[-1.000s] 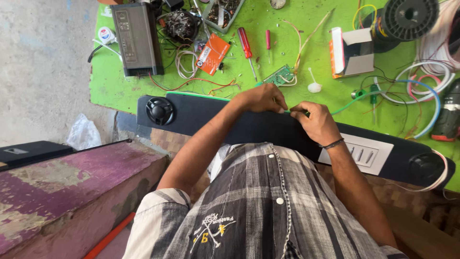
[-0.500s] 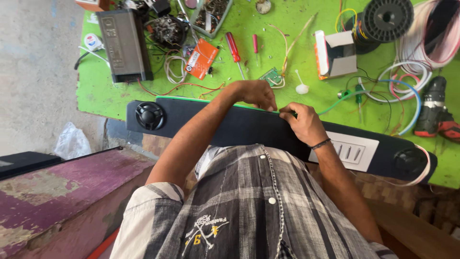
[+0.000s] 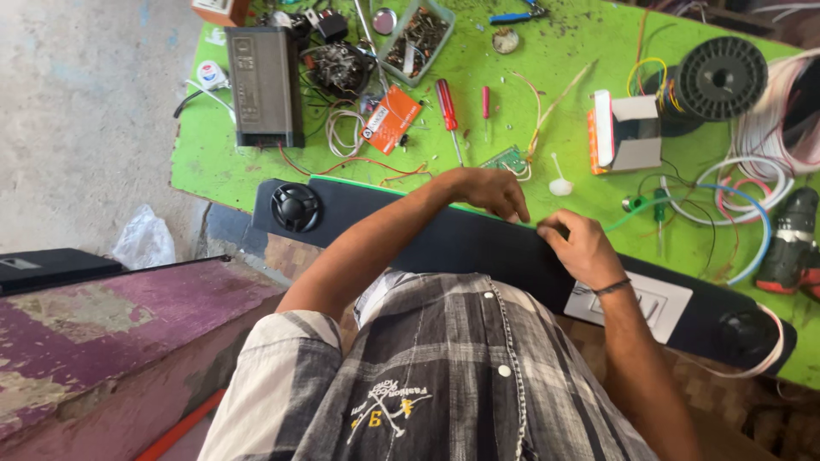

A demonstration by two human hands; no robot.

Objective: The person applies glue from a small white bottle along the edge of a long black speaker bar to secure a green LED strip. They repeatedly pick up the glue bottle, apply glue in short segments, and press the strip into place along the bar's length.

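A long black speaker bar (image 3: 461,243) lies along the near edge of the green table (image 3: 547,77), with a round speaker (image 3: 295,207) at its left end. A thin green strip (image 3: 376,187) runs along its far edge. My left hand (image 3: 489,189) rests curled on that edge, fingertips pinching the strip. Just to the right, my right hand (image 3: 582,246), a dark band on its wrist, pinches the same strip. A white panel (image 3: 658,303) sits on the bar near my right forearm.
On the table lie a grey power supply box (image 3: 265,72), two red screwdrivers (image 3: 448,101), an orange packet (image 3: 391,118), a small circuit board (image 3: 509,160), a black wire spool (image 3: 719,78), coiled cables (image 3: 735,183) and a drill (image 3: 790,243). A purple bench (image 3: 102,333) stands at lower left.
Both hands stay at the bar's far edge, the right one a little further right along the strip. The view has shifted slightly.
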